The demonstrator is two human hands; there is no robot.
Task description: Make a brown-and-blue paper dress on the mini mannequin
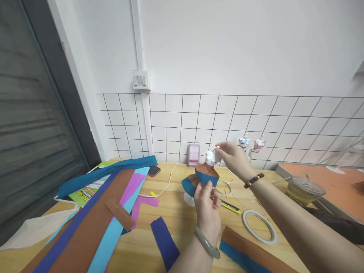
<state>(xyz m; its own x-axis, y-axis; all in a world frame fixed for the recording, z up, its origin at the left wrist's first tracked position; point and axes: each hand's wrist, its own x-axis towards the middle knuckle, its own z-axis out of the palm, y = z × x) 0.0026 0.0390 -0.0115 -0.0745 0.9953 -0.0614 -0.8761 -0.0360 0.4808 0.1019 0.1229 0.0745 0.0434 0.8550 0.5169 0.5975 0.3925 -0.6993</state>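
Observation:
A small white figurine (209, 157) wears a ruffled skirt of brown and blue crepe paper (207, 175), held upright above the table. My left hand (208, 201), with a pale green bangle on the wrist, pinches the skirt's lower front between thumb and fingers. At the figurine's head, my right hand (231, 156) is closed in a pinch on its right side; a little white tip pokes out by the fingertips. A beaded bracelet circles that wrist. Just right of the left hand lies a yellow utility knife (231, 206). A white round piece (189, 199) shows below the skirt.
Long crepe paper strips (113, 197) in several colours spread over the left side. A dark blue strip (165, 240) and a brown-and-blue strip (244, 252) lie in front. Right are a tape roll (246, 216) and lidded glass pot (305, 189). A phone (154, 171) lies behind.

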